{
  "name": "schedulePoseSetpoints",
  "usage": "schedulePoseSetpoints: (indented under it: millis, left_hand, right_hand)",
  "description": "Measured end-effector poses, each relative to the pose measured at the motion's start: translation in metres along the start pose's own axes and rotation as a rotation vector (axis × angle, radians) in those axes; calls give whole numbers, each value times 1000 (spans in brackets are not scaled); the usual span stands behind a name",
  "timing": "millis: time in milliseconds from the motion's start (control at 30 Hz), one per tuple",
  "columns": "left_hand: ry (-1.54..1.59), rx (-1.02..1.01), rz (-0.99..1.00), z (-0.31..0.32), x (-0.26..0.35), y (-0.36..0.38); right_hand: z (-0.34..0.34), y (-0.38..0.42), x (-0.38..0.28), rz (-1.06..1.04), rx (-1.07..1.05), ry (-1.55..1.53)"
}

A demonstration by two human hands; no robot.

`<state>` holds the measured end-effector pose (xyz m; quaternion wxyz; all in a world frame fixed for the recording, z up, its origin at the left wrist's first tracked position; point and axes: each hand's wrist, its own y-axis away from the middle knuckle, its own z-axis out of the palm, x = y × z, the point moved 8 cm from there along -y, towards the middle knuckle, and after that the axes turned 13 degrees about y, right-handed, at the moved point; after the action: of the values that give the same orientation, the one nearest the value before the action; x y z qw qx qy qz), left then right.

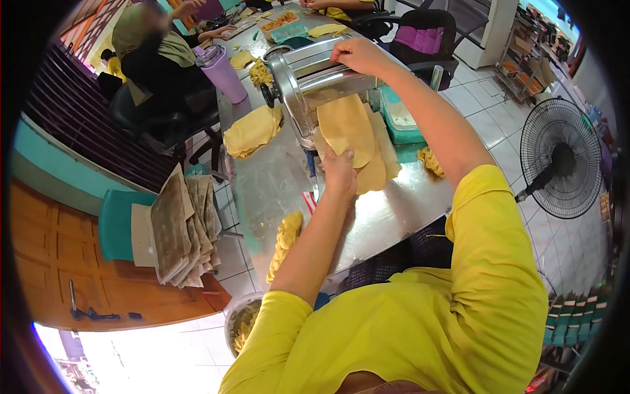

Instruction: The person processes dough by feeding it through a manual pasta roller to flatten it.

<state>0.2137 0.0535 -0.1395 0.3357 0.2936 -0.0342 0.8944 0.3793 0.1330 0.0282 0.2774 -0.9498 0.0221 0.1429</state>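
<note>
My left hand (341, 172) grips the lower end of a flat yellow dough sheet (346, 128), thumb on top. The sheet hangs at the front of a metal dough sheeter (292, 82), over more dough sheets (374, 171). On top of the sheeter, my right hand (357, 56) has its fingers curled together at the roller opening; what they hold, if anything, is hidden. A stack of dough sheets (252, 130) lies left of the machine. Nearer me is a row of folded dough pieces (285, 244).
A purple tumbler (224, 77) stands beyond the dough stack. Right of the sheeter are a teal tub (399, 118) and dough scraps (430, 161). A fan (561, 157) stands at right, a teal chair (121, 223) with cardboard sheets at left. A person (157, 59) sits across.
</note>
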Motion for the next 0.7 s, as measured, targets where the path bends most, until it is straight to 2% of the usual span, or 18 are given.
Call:
schedulePoseSetpoints:
  millis: [200, 267, 400, 433, 467, 667, 700]
  left_hand:
    - [-13, 29, -44, -15, -17, 5]
    - [-7, 13, 4, -17, -18, 10]
    - [-98, 26, 31, -27, -19, 24]
    - [-123, 65, -29, -23, -20, 32]
    - [-147, 106, -88, -24, -23, 38]
    - [-224, 125, -31, -32, -32, 43]
    - [-227, 130, -23, -33, -34, 43]
  right_hand:
    - [2, 3, 2, 30, -10, -63]
    - [0, 4, 0, 12, 7, -71]
    - [-2, 8, 1, 37, 8, -258]
    - [0, 9, 3, 77, -11, -311]
    - [-2, 8, 1, 18, 23, -271]
    - [-3, 15, -3, -36, 62, -341]
    - [-9, 23, -5, -28, 148, -401]
